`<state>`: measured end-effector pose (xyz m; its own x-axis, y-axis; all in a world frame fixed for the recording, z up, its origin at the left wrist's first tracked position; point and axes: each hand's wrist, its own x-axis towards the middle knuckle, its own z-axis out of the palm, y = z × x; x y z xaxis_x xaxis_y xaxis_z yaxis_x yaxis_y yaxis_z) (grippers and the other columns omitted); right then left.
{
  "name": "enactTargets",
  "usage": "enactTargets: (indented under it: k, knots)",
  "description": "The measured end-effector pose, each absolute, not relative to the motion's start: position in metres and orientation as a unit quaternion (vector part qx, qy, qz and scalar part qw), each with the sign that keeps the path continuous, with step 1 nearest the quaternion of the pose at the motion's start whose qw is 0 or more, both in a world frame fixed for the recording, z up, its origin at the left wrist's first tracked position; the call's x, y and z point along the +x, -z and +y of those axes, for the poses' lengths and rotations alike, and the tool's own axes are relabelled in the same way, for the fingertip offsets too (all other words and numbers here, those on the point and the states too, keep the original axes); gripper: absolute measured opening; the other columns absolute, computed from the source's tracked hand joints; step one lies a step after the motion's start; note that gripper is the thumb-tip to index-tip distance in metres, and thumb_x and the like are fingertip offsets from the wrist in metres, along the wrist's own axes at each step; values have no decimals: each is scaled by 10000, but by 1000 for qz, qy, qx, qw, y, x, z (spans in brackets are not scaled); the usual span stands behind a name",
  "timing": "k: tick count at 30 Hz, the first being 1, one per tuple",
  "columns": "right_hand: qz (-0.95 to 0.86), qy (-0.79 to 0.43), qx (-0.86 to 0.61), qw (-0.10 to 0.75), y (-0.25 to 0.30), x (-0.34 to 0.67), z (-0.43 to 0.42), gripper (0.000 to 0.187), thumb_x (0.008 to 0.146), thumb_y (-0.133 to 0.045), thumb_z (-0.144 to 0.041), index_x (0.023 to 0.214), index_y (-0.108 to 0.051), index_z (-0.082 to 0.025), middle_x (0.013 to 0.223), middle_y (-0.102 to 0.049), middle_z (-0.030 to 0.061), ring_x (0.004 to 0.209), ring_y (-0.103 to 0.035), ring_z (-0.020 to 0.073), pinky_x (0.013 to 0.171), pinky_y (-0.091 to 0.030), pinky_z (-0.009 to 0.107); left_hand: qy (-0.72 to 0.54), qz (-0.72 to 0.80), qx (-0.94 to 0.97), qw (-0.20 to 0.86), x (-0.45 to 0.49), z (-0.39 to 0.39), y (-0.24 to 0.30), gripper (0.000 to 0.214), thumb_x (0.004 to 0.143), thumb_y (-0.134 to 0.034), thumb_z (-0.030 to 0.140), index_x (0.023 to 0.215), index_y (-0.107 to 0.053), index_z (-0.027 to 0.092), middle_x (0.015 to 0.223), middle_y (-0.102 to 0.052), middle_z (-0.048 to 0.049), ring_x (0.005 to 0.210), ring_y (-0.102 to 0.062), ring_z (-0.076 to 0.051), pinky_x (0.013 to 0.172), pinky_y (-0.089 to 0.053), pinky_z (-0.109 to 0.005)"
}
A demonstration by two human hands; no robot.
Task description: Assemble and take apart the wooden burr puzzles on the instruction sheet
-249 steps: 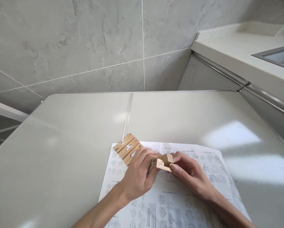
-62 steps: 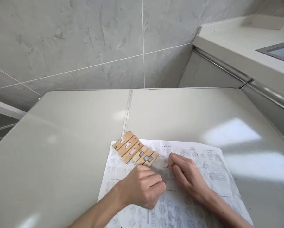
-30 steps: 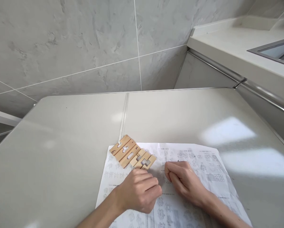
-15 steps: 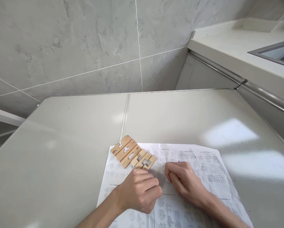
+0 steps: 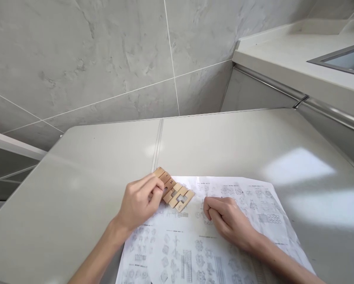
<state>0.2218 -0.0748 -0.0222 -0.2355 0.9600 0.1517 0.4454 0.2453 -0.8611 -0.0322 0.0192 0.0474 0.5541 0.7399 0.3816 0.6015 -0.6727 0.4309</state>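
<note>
Several notched wooden puzzle pieces lie side by side in a slanting row on the upper left of a printed paper sheet. Some bear dark numerals, a 1 and a 2 among them. My left hand is closed, its curled thumb and fingers at the left end of the row, covering the pieces there. To the right of the row my right hand rests on the paper, fingers curled into a loose fist. Whatever the right fingers might hold is hidden.
The paper, printed with small diagrams, lies on a glossy pale table with a seam across it. Behind stands a grey tiled wall. A white counter rises at the right, a white-framed rack at the left.
My left hand has moved left and up, from below the row to its left end, now covering the pieces there. My right hand stays curled in nearly the same place. The view has tilted slightly.
</note>
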Motion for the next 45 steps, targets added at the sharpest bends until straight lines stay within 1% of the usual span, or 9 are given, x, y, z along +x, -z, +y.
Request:
enactTargets:
  k: [4, 7, 11, 17, 24, 32, 39, 42, 45]
  knots:
    - [-698, -363, -498, 364, 23, 223, -74, 244, 866, -365, -38, 730, -402, -238, 580, -439, -56, 514, -371, 123, 527, -247, 271, -112, 550, 822, 97, -44, 23, -58, 144, 994, -571, 345, 1014, -677, 249, 1002, -747, -8, 657, -653, -159, 598, -463, -292]
    - [-687, -377, -499, 369, 21, 223, -74, 244, 858, -374, -38, 724, -411, -238, 577, -434, -57, 515, -369, 125, 525, -248, 272, -17, 623, 775, 105, -41, 24, -64, 330, 983, -598, 520, 1157, -695, 256, 1144, -783, -41, 778, -726, -222, 673, -510, -331]
    - [-675, -397, -501, 370, 19, 225, -73, 242, 850, -384, -34, 725, -412, -239, 579, -438, -55, 522, -371, 129, 523, -254, 272, 50, 654, 747, 110, -28, 24, -73, 473, 965, -596, 606, 1229, -705, 229, 1217, -792, -96, 952, -761, -309, 740, -534, -374]
    - [-670, -401, -503, 371, 17, 226, -73, 235, 839, -389, -39, 718, -419, -239, 571, -421, -55, 516, -368, 130, 518, -254, 268, 120, 650, 747, 75, -13, 31, -80, 518, 897, -641, 603, 1216, -752, 209, 1202, -801, -131, 983, -767, -376, 732, -529, -404]
    - [-671, -401, -500, 373, 16, 226, -73, 239, 847, -387, -43, 712, -417, -238, 565, -436, -54, 511, -378, 129, 518, -259, 263, 171, 626, 756, 85, -7, 41, -89, 477, 866, -625, 598, 1093, -798, 215, 1106, -824, -116, 943, -766, -364, 704, -502, -393]
    - [-675, -395, -501, 371, 18, 225, -72, 236, 839, -403, -43, 709, -418, -240, 567, -454, -51, 514, -394, 134, 527, -278, 262, 177, 605, 774, 68, -7, 47, -89, 372, 816, -613, 544, 913, -773, 222, 924, -824, -96, 806, -764, -340, 662, -466, -378]
    - [-677, -393, -500, 371, 17, 225, -72, 233, 836, -405, -47, 706, -407, -241, 568, -456, -49, 517, -396, 135, 531, -285, 263, 165, 596, 784, 57, -16, 49, -87, 342, 778, -621, 528, 883, -767, 236, 829, -803, -69, 740, -736, -315, 630, -435, -367]
    - [-675, -395, -501, 369, 17, 225, -72, 233, 833, -405, -48, 703, -404, -241, 567, -452, -48, 517, -391, 135, 529, -277, 265, 168, 599, 781, 53, -17, 50, -91, 323, 768, -626, 525, 845, -760, 241, 853, -806, -69, 731, -726, -302, 627, -426, -362]
    - [-674, -398, -502, 368, 18, 225, -72, 231, 835, -406, -49, 704, -404, -239, 565, -445, -51, 518, -381, 133, 530, -273, 268, 175, 606, 775, 46, -17, 50, -98, 356, 769, -632, 545, 905, -763, 243, 890, -815, -68, 778, -731, -301, 632, -416, -354]
